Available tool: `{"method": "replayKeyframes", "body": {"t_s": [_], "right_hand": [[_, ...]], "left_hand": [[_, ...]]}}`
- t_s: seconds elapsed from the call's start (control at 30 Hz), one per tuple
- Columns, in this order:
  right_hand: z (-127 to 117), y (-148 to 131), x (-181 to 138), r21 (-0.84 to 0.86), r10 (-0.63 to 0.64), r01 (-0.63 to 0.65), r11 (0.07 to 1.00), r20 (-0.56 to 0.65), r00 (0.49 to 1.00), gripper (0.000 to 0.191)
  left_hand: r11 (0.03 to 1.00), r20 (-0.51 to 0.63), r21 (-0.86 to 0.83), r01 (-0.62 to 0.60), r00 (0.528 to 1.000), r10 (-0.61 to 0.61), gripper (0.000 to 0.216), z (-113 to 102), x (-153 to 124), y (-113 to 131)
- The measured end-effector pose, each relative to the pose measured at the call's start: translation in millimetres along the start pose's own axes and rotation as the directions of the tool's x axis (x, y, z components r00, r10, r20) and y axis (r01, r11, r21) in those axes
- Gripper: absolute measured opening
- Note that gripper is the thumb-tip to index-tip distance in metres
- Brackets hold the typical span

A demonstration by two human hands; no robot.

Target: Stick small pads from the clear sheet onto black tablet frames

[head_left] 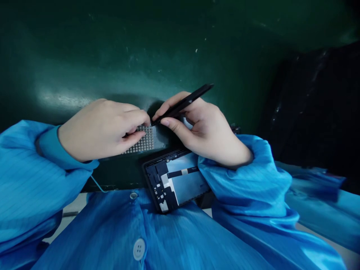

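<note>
My right hand (pixel 205 127) is closed in a pen-like grip around slim black tweezers (pixel 187 103), whose tip points down to the left. That tip meets the upper edge of a clear sheet (pixel 160 139) carrying rows of small grey square pads (pixel 146 142). Curled over the same sheet is my left hand (pixel 104 129), its thumb and index finger bent at the pads and close to the tweezer tip; its other fingers are hidden. Below both hands, an opened tablet-like device (pixel 185 183) lies tilted against my front, showing dark inner parts, a silvery panel and a ribbon cable.
A dark green work surface (pixel 168 48) spreads beyond my hands. At the right stands a black, glossy sheet-like thing (pixel 315 105). Blue fabric (pixel 317 198) lies at the lower right. A small dark object (pixel 235 129) shows behind my right wrist.
</note>
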State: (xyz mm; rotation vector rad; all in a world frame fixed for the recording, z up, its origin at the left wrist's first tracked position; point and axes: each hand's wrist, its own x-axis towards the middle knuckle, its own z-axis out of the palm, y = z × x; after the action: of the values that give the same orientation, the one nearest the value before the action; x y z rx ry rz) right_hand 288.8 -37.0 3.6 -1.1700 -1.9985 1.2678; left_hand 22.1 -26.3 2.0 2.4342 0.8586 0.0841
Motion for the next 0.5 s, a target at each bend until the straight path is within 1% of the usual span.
{"method": "replayKeyframes", "body": {"t_s": [0.07, 0.1, 0.13, 0.17, 0.2, 0.23, 0.27, 0.3, 0.33, 0.37, 0.43, 0.5], "right_hand": [[1, -5, -8, 0.06, 0.016, -0.014, 0.998, -0.033, 0.999, 0.01], [5, -9, -17, 0.112, 0.042, -0.033, 0.993, -0.082, 0.996, 0.008], [10, -13, -29, 0.164, 0.076, -0.05, 0.985, -0.159, 0.984, 0.008], [17, -17, -44, 0.201, 0.115, -0.062, 0.978, -0.264, 0.958, 0.008], [26, -21, -59, 0.217, 0.15, -0.069, 0.974, -0.384, 0.911, 0.009], [37, -24, -75, 0.208, 0.163, -0.064, 0.976, -0.5, 0.851, 0.01], [47, -26, -90, 0.18, 0.152, -0.053, 0.982, -0.592, 0.792, 0.012], [58, -26, -101, 0.14, 0.123, -0.041, 0.989, -0.654, 0.747, 0.013], [67, -26, -110, 0.097, 0.091, -0.033, 0.995, -0.685, 0.723, 0.015], [74, -24, -115, 0.06, 0.064, -0.03, 0.998, -0.694, 0.717, 0.016], [83, -20, -118, 0.015, 0.035, -0.034, 0.999, -0.691, 0.722, 0.016], [85, -17, -116, 0.002, 0.033, -0.044, 0.999, -0.695, 0.719, 0.015]], "left_hand": [[1.0, -0.024, -0.009, -0.014, 1.0, 0.014, 0.03, -1, 0, 0], [1.0, -0.037, -0.013, -0.02, 0.999, 0.019, 0.028, -1, 0, 0], [1.0, -0.044, -0.018, -0.022, 0.999, 0.022, 0.027, -2, 0, -1], [0.999, -0.049, -0.024, -0.026, 0.999, 0.024, 0.026, -2, 0, -2], [0.999, -0.05, -0.03, -0.028, 0.998, 0.026, 0.027, -1, 0, -2], [0.999, -0.047, -0.035, -0.028, 0.999, 0.027, 0.027, -1, 0, -3], [0.999, -0.052, -0.042, -0.031, 0.998, 0.029, 0.027, 0, 0, -3], [0.999, -0.047, -0.044, -0.024, 0.999, 0.022, 0.028, 0, 0, -4], [0.999, -0.046, -0.046, -0.019, 0.999, 0.017, 0.028, 1, 0, -4], [0.999, -0.044, -0.047, -0.011, 0.999, 0.009, 0.03, 1, 1, -4], [0.999, -0.043, -0.051, 0.001, 0.999, -0.003, 0.035, 0, 1, -3], [0.999, -0.029, -0.051, 0.017, 0.999, -0.018, 0.04, -1, 1, -2]]}}
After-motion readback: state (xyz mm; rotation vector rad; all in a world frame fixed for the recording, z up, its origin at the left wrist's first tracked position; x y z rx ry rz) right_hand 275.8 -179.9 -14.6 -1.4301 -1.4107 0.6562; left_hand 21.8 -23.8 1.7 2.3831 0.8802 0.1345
